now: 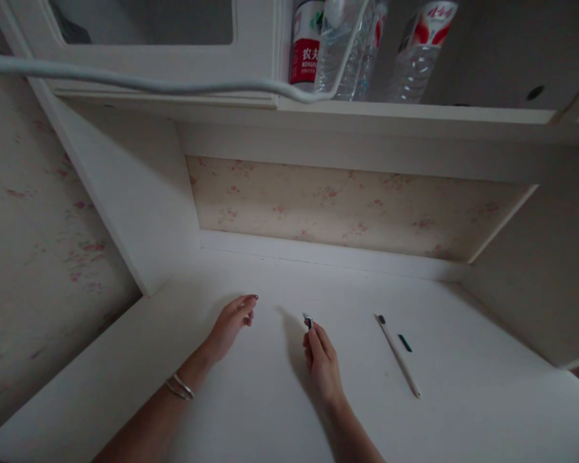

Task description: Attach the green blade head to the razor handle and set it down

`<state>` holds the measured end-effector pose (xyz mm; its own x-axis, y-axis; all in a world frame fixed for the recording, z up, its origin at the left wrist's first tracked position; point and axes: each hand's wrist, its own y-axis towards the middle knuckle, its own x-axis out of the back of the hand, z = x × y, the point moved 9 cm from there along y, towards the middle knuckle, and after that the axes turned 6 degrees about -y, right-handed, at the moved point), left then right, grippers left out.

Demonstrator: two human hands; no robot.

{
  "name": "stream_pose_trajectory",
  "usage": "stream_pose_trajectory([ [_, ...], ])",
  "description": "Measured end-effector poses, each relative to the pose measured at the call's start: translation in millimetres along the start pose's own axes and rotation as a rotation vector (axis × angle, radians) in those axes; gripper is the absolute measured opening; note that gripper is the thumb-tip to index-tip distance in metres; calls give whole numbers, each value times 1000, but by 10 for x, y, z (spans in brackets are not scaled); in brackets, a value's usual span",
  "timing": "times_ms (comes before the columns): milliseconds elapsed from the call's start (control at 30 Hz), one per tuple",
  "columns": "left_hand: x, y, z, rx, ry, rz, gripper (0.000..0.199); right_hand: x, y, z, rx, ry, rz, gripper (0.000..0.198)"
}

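Right hand point(324, 364) pinches one small silver-tipped object point(308, 319) between closed fingers, just above the white table point(251, 411). Left hand point(230, 325) rests nearby, fingers loosely apart, holding nothing. One white pen point(398, 355) and one dark cap point(404, 343) lie to the right. Three bottles point(417, 54) on shelf. Risk: the shallow fingertip pinch could slip and drop the object.
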<state>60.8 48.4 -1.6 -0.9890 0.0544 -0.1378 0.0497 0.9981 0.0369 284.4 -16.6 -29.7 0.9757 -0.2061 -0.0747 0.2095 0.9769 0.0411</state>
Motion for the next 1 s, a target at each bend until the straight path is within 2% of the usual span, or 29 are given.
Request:
stream_pose_trajectory([
  [67,-268,-158,130,103,-354,37,37,-80,-21,-15,-42,67,66,36],
  [133,-534,-288,207,205,-579,96,33,-147,-46,-9,-75,148,111,34],
  [267,-910,-424,190,321,-858,187,35,-292,-104,21,-191,390,210,33],
  [400,-1092,-484,169,372,-1082,222,33,-398,-170,160,-223,510,309,37],
  [533,-1107,-526,198,367,-1102,262,31,-424,-224,268,-172,508,339,37],
  [700,-1035,-516,192,297,-962,386,30,-495,-312,222,-172,492,421,30],
  [833,-932,-454,245,237,-889,345,30,-544,-355,168,-194,521,480,30],
  [1000,-971,-495,232,241,-871,388,31,-581,-355,148,-208,543,511,28],
])
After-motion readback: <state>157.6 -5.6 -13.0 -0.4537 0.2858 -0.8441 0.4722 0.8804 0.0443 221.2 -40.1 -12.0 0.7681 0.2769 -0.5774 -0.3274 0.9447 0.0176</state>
